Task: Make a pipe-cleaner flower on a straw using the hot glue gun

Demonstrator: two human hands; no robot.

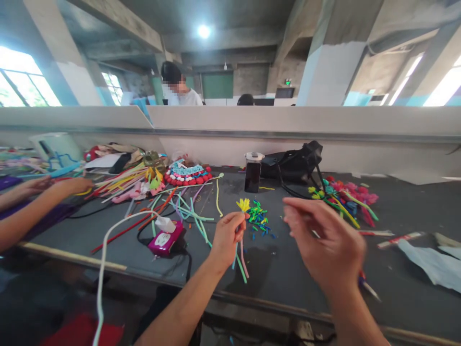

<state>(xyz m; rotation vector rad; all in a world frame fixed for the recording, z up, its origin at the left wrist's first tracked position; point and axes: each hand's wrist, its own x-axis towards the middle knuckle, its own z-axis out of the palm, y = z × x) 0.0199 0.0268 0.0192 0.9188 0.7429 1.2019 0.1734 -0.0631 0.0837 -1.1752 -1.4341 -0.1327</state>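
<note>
Just left of the table's middle, my left hand [229, 238] is closed in a pinch around a yellow pipe-cleaner flower [243, 205]. Green, pink and bluish stems [241, 264] hang below that hand. My right hand [324, 242] is raised over the table to the right, somewhat blurred, its fingers loosely bent and apart with nothing visible in them. Between the two hands lies a pile of short blue, green and yellow pieces [258, 217], just behind the flower.
Behind the pile stand a phone [252, 177] and a black bag [295, 166]. Pipe cleaners [194, 211] and a purple power adapter [165, 239] lie leftward, with a white cable crossing the edge. Coloured bundles [351, 194] lie right. Another person's hands [68, 186] work at far left.
</note>
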